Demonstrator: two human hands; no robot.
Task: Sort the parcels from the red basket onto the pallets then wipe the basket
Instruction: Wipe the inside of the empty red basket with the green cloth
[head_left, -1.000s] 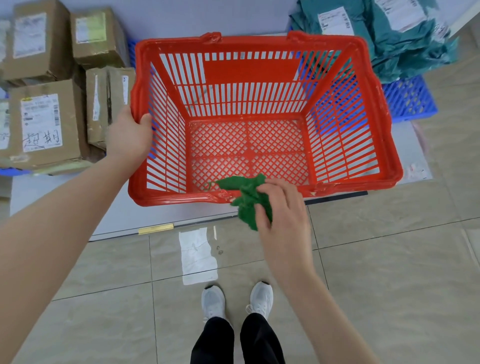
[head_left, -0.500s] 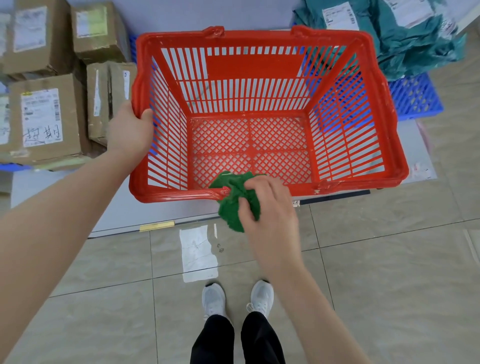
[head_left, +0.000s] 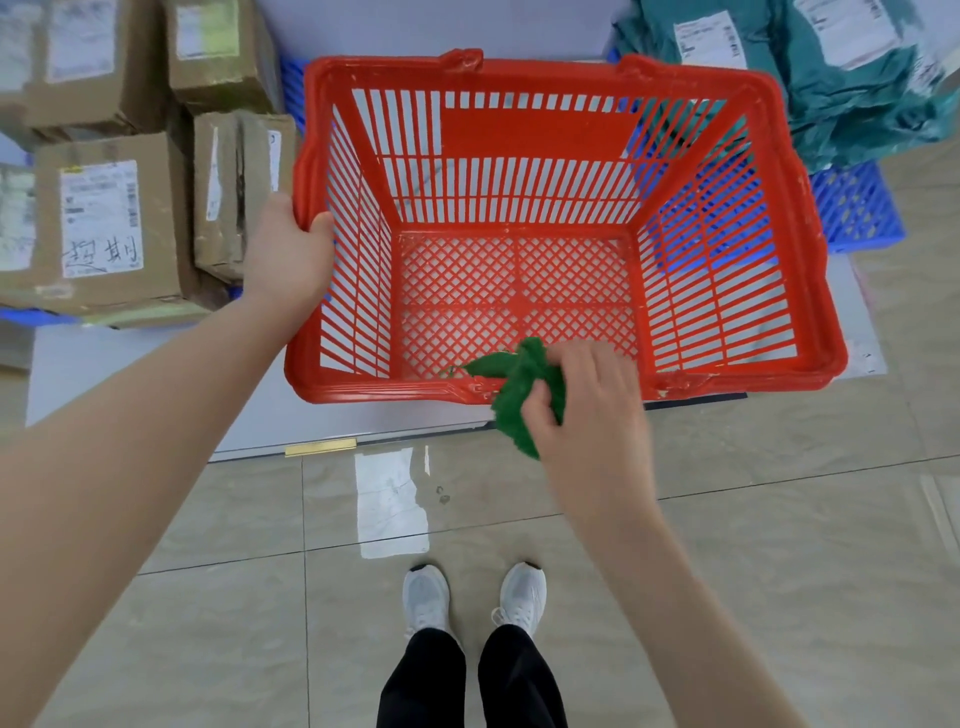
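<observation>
Nearest, below the red basket (head_left: 571, 75), a pair of white shoes (head_left: 426, 597) and black trousers (head_left: 421, 680) stand on the glossy tiled floor (head_left: 208, 597), toes pointing toward the basket.

Of the two hands, the right hand (head_left: 592, 410) is at the basket's near rim, right of the rim's middle. Its fingers are curled round a bunched green cloth (head_left: 519, 379) and hold it against the rim. One part of the cloth lies over the rim and reaches inside the basket. Another part hangs down outside the rim, on the near side.

The basket has its long sides near and far, and its open top faces the camera, so its lattice bottom and slatted walls are in plain view. Whether it rests on the pale board (head_left: 156, 374) beneath it or is lifted off it cannot be told.

The left hand (head_left: 288, 260) grips the basket's left rim, thumb hooked over the edge and palm against the outer side.

Left of the basket, just beside the left hand, brown cardboard parcels (head_left: 109, 223) with white labels are stacked close together. Beyond the basket's far right corner lies a heap of teal mailer bags (head_left: 841, 88), also labelled. They sit on a blue pallet (head_left: 857, 208), which also shows through the basket's right wall.
</observation>
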